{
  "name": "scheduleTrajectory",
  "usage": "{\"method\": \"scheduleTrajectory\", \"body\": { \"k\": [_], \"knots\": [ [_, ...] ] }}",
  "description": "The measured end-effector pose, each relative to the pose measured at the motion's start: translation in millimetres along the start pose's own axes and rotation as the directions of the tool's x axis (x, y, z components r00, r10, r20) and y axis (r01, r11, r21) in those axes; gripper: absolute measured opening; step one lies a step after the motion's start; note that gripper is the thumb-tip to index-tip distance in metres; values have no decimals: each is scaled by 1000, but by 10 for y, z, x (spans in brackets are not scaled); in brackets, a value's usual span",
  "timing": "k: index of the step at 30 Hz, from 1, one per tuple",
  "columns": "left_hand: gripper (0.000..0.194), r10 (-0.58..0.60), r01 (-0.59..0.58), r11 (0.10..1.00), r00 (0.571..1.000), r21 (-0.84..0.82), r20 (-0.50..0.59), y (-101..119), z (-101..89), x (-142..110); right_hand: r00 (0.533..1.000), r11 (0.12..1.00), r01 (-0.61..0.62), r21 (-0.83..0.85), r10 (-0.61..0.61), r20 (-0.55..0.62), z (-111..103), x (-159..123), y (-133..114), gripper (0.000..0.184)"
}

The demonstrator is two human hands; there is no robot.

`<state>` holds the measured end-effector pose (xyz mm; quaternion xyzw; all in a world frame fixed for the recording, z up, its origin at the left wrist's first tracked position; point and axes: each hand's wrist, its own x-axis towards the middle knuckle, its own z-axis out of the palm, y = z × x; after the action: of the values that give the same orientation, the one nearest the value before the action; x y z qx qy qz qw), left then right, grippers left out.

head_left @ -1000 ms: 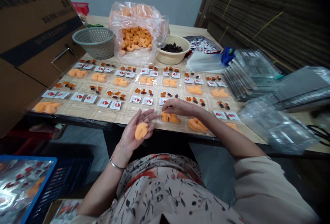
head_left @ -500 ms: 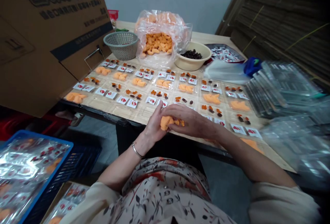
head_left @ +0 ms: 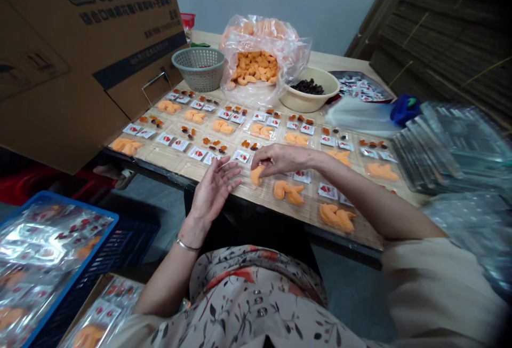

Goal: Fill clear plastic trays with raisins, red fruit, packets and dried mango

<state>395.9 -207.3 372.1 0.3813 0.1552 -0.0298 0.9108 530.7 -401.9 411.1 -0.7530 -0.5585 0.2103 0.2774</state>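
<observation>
My right hand [head_left: 276, 160] reaches across the front row of clear plastic trays, fingers bent round a curved orange snack piece [head_left: 256, 175]. That piece is low over a tray; whether it touches cannot be made out. To the left, my left hand [head_left: 214, 188] is held palm up at the table edge, fingers apart and nothing visible in it. Beside my right hand, orange pieces [head_left: 288, 192] lie in a tray, with more orange pieces [head_left: 336, 216] further right. Small white packets [head_left: 241, 156] and dried fruit bits [head_left: 250, 145] sit in the compartments behind.
At the back stand a grey basket [head_left: 199, 68], a plastic bag of orange pieces [head_left: 256, 68], a cream bowl [head_left: 316, 97] of dark fruit and a tray of packets [head_left: 362, 89]. Stacked clear trays [head_left: 452, 145] are right, a cardboard box [head_left: 132, 65] left, a blue crate [head_left: 114, 225] lower left.
My hands were together around orange pieces; now they are apart. The left has moved left and opened, the right is over a tray with a piece. More orange pieces show in front trays.
</observation>
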Motion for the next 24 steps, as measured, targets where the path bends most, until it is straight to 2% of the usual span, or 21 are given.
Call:
{"method": "scheduleTrajectory", "body": {
  "k": [2, 5, 10, 12, 14, 16, 18, 20, 22, 23, 24],
  "knots": [
    [29, -5, 5, 1000, 1000, 5, -28, 8, -82, 0, 996, 998, 37, -46, -33, 81, 50, 133, 109, 17],
    [28, -20, 19, 1000, 999, -12, -34, -18, -148, 27, 985, 994, 101, -50, -93, 145, 181, 306, 250, 15],
    [26, -34, 32, 998, 999, -54, -36, -36, -142, 31, 971, 974, 220, -58, -213, 112, 371, 375, 271, 13],
    [24, -53, 51, 998, 996, -29, -73, -3, -110, 4, 973, 968, 225, -109, -218, 74, 372, 278, 190, 15],
    [21, -50, 53, 998, 995, 33, -84, 59, -68, 12, 979, 964, 198, -179, -203, -12, 316, 107, 83, 18],
    [25, -29, 31, 990, 999, 137, -14, 161, 0, 116, 981, 962, 148, -228, -172, -89, 221, -121, -35, 19],
    [31, 11, -33, 956, 997, 292, 76, 311, 133, 366, 980, 961, 81, -265, -125, -155, 121, -389, -150, 22],
    [36, 102, -176, 869, 978, 462, 181, 509, 351, 781, 979, 961, -20, -276, -37, -200, 46, -676, -243, 28],
    [37, 243, -389, 700, 918, 599, 313, 737, 629, 1337, 968, 954, -140, -264, 75, -241, 12, -967, -288, 33],
    [36, 304, -482, 550, 876, 682, 374, 852, 771, 1648, 952, 948, -191, -256, 116, -283, 12, -1111, -287, 35],
    [33, 354, -525, 331, 839, 784, 412, 960, 905, 1967, 933, 943, -227, -243, 139, -333, 22, -1253, -271, 37]
  ]
}}
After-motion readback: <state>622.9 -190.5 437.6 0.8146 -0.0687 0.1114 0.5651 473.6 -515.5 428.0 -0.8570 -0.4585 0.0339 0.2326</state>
